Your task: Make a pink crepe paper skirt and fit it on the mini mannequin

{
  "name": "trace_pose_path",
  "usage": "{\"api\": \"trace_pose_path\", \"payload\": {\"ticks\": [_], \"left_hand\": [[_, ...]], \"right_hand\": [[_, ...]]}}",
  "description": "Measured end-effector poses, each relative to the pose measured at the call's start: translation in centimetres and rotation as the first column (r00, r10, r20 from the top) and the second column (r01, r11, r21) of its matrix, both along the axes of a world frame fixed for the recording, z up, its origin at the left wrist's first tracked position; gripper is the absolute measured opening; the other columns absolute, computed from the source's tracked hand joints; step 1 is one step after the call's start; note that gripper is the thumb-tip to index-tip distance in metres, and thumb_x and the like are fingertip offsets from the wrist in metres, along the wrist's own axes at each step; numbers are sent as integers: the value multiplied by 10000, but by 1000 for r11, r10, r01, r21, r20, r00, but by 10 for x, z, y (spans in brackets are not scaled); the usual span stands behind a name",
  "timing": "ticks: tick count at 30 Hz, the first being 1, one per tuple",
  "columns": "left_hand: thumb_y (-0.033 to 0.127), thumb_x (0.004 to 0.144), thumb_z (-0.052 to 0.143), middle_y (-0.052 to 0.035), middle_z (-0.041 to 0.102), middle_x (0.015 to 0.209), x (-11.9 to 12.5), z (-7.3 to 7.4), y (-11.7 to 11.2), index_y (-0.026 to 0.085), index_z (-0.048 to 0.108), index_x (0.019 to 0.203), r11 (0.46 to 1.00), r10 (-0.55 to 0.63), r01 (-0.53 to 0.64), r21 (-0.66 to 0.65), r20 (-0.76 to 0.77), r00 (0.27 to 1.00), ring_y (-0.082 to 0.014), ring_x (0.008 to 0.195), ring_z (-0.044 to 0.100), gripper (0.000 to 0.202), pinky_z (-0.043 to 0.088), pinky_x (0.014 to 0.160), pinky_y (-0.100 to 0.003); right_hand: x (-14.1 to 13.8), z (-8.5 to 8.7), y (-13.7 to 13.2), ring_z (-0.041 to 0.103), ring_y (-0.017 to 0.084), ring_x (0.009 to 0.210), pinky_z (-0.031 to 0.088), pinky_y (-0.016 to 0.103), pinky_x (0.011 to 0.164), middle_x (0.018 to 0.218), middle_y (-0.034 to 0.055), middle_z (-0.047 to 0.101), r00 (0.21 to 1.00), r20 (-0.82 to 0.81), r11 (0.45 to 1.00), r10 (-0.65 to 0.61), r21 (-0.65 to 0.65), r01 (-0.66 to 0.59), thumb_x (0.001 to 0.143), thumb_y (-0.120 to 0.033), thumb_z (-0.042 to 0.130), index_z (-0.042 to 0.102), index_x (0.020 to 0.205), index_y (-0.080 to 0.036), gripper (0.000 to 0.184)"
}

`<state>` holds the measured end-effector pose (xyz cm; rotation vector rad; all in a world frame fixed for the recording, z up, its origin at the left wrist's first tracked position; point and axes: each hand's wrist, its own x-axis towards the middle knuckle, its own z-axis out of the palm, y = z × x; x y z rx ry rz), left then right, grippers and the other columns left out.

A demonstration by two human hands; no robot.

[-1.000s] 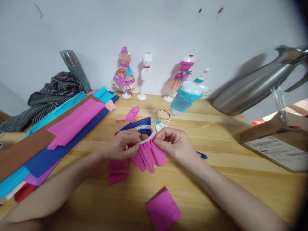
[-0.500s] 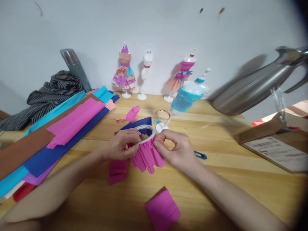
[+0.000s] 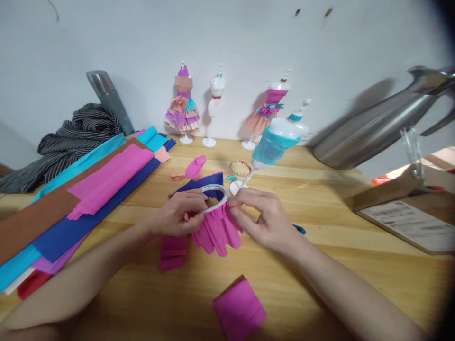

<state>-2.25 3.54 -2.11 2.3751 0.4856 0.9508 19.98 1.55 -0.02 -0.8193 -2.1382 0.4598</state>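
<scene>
My left hand (image 3: 177, 215) grips a white tape roll (image 3: 215, 196) at its left side, fingers curled round it and round pink crepe paper. A pleated pink crepe paper skirt (image 3: 216, 232) hangs from the roll's rim. My right hand (image 3: 261, 218) pinches the pink paper against the roll's right edge with thumb and fingers. A dark blue paper piece (image 3: 202, 182) lies just behind the roll. A tilted mannequin with a turquoise wrap (image 3: 272, 144) stands right behind my hands.
Long crepe paper sheets (image 3: 81, 199) in pink, blue, brown and turquoise lie at left. A folded pink square (image 3: 240, 310) lies near the front. Three small dress mannequins (image 3: 185, 106) line the wall. A steel jug (image 3: 377, 125) and a cardboard box (image 3: 408, 213) sit at right.
My right hand's fingers have shifted left and slightly up along the roll's right rim, pressing the pink paper there. My left hand holds still.
</scene>
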Motion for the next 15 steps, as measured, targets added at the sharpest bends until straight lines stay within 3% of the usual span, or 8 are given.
{"api": "trace_pose_path", "payload": {"ticks": [2, 6, 10, 15], "left_hand": [[124, 868, 427, 40, 344, 576, 0, 2, 0, 216, 283, 627, 1000, -7, 7, 1, -3, 1000, -121, 584, 398, 296, 489, 771, -300], [86, 833, 430, 43, 329, 575, 0, 2, -1, 218, 274, 632, 1000, -8, 8, 13, 2, 1000, -124, 590, 390, 287, 491, 781, -307], [60, 810, 437, 47, 321, 583, 0, 1, -1, 219, 273, 643, 1000, -13, 13, 25, -1, 1000, -121, 584, 373, 282, 491, 786, -312], [66, 824, 443, 45, 328, 585, 1, 1, -1, 219, 273, 644, 1000, -18, 18, 19, 19, 1000, -123, 588, 378, 291, 487, 775, -309]], "right_hand": [[1, 0, 2, 548, 137, 576, 424, 264, 570, 607, 23, 603, 995, -92, 975, -35, -222, 14, 867, -218, 511, 576, 657, -173, 224], [-1, -6, 9, 519, 128, 504, 408, 256, 509, 533, 9, 581, 965, -216, 812, -146, -584, -8, 809, -374, 577, 555, 591, -185, 289], [-6, -11, 10, 440, 100, 451, 351, 240, 474, 466, -18, 523, 957, -232, 750, -172, -661, -25, 737, -429, 654, 531, 534, -188, 339], [-6, -10, 8, 430, 100, 477, 341, 247, 493, 492, -17, 519, 953, -243, 759, -181, -651, -22, 749, -439, 653, 539, 546, -184, 346]]}}
